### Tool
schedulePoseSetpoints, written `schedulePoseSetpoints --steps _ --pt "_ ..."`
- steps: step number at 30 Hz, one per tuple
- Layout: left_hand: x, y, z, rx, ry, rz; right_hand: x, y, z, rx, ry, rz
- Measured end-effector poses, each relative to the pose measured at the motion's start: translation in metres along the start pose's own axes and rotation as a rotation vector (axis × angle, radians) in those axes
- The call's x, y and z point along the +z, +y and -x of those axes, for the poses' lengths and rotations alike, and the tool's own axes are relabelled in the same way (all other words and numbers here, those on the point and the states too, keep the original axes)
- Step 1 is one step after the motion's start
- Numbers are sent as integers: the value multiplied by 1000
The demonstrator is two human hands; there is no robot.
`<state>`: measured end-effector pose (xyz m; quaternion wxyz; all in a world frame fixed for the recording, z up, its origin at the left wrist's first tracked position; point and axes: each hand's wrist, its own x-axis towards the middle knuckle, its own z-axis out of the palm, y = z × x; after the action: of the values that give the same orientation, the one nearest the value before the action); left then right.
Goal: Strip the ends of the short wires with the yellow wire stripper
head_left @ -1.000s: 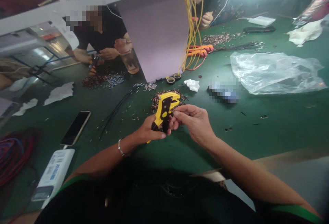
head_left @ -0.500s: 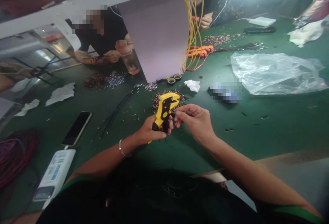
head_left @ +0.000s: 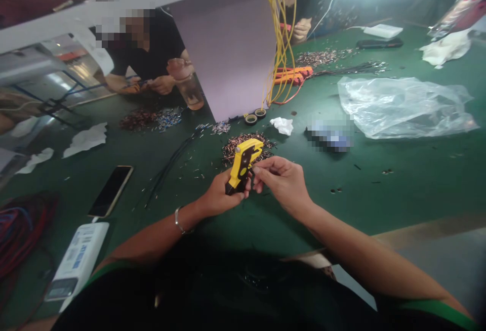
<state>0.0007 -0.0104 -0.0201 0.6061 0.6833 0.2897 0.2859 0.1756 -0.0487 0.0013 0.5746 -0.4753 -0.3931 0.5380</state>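
My left hand (head_left: 225, 192) is wrapped around the handles of a yellow and black wire stripper (head_left: 245, 163), whose head points up and away from me. My right hand (head_left: 280, 178) is closed in a pinch right beside the tool's jaws, thumb against forefinger. What sits between those fingertips is too small to make out. Behind the stripper, a pile of short copper-coloured pieces (head_left: 230, 150) lies on the green table (head_left: 410, 184), partly hidden by the tool.
Dark wires (head_left: 170, 163) and a phone (head_left: 112, 191) joined to a white power bank (head_left: 78, 260) lie left. Yellow cables (head_left: 279, 32) hang beside a pale panel (head_left: 231, 47). A plastic bag (head_left: 402, 106) spreads at right. Across the table, co-workers' hands (head_left: 163, 84) are busy.
My left hand has squeezed the stripper's handles closer together, and its jaw gap looks narrower. My right hand stays pinched by the jaws. The whole view has shifted slightly.
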Motion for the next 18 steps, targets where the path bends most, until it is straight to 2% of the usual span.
schedulePoseSetpoints --steps 5,13,18 --pt "0 0 1 -4 59 -75 0 0 0 12 -15 10" --pt "0 -2 3 -31 55 -143 -1 5 -2 25 -31 -7" --pt "1 0 2 -45 93 -250 0 4 -1 33 -42 -24"
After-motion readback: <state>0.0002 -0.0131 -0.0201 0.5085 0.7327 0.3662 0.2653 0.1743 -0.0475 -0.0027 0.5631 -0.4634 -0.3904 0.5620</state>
